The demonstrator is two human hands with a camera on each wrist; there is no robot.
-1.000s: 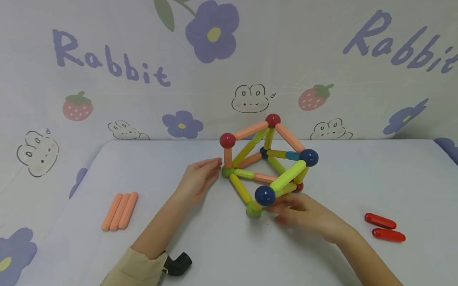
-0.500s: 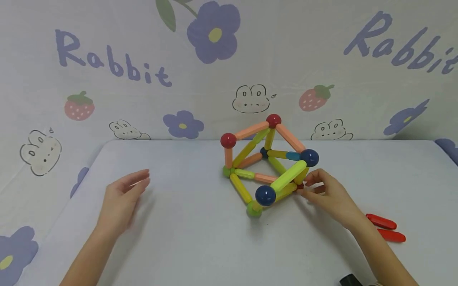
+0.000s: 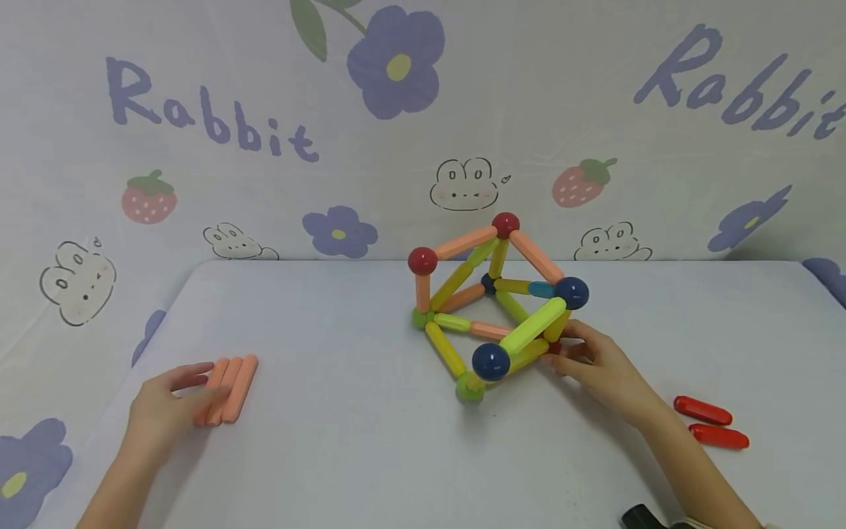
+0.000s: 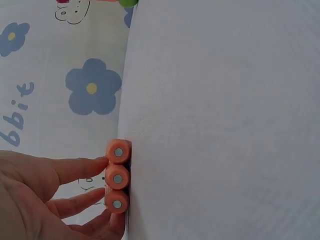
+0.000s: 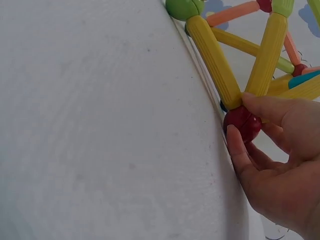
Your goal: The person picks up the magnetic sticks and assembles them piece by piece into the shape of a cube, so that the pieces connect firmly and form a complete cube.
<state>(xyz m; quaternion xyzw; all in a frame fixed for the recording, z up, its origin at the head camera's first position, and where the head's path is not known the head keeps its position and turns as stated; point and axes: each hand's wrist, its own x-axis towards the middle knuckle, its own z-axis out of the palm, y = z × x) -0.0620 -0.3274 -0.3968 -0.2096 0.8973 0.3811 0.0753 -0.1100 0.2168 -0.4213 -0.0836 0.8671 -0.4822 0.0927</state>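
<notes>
A frame of magnetic rods and balls (image 3: 535, 327) stands on the white table. Its rods are yellow, lime, orange and blue; its balls are red, dark blue and green. At its lower right corner my right hand (image 3: 604, 367) pinches a red ball (image 5: 243, 124) between thumb and fingers, beside two yellow rods (image 5: 214, 60). Far to the left, three orange rods (image 3: 228, 389) lie side by side. Over them my left hand (image 3: 161, 411) reaches with fairly straight fingers, its tips touching the rods (image 4: 118, 177), whose ends show metal discs.
Two red rods (image 3: 710, 422) lie on the right side of the table, close to the right forearm. A black object (image 3: 641, 516) shows at the bottom edge near that forearm. A printed cloth (image 3: 370, 147) hangs behind the table.
My left hand has left the frame's left side and moved left and down to the orange rods. The right hand has shifted right, from the front green ball to the red corner ball.
</notes>
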